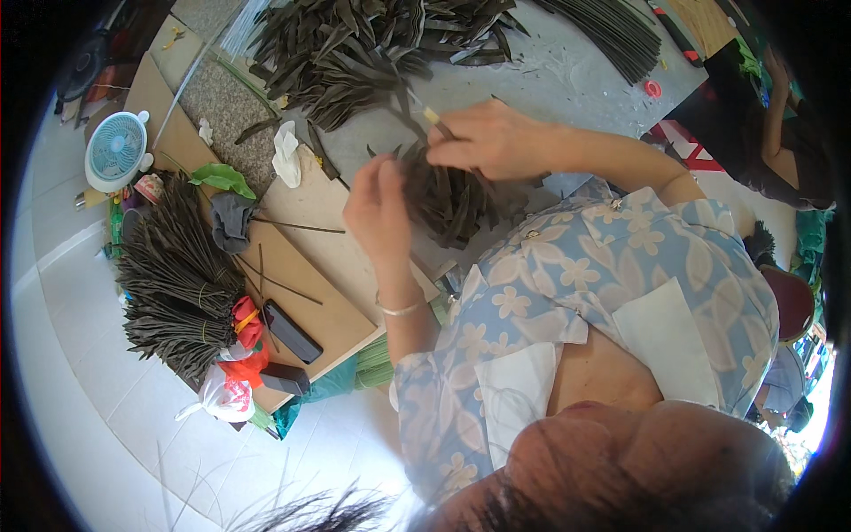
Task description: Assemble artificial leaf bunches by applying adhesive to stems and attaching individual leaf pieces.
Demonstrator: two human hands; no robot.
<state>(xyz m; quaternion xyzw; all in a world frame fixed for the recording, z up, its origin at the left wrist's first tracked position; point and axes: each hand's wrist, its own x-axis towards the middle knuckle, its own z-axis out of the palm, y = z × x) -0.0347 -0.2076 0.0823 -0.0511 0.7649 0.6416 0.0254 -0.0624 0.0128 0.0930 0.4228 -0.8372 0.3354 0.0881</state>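
My right hand (pixel 492 139) is closed in a pinch on a dark leaf strip (pixel 403 115). Close to its fingertips shows a thin piece with a yellowish end (pixel 432 115), whose kind I cannot make out. My left hand (pixel 379 208), a bracelet on its wrist, is raised beside the right with curled fingers. Motion blurs it, and what its fingers hold is unclear. Below and between both hands lies a clump of dark leaf strips (pixel 456 204). Beyond them, a large loose heap of similar leaves (pixel 372 44) spreads over the grey work surface (pixel 550 84).
Tied dark bundles (pixel 182 275) stand at the left, near a black phone (pixel 292 331), a grey cloth (pixel 230 223) and a white plastic bag (pixel 222 396). A small blue fan (pixel 118 149) is farther left. Long dark strips (pixel 612 35) lie far right; another person's arm (pixel 777 124) shows there.
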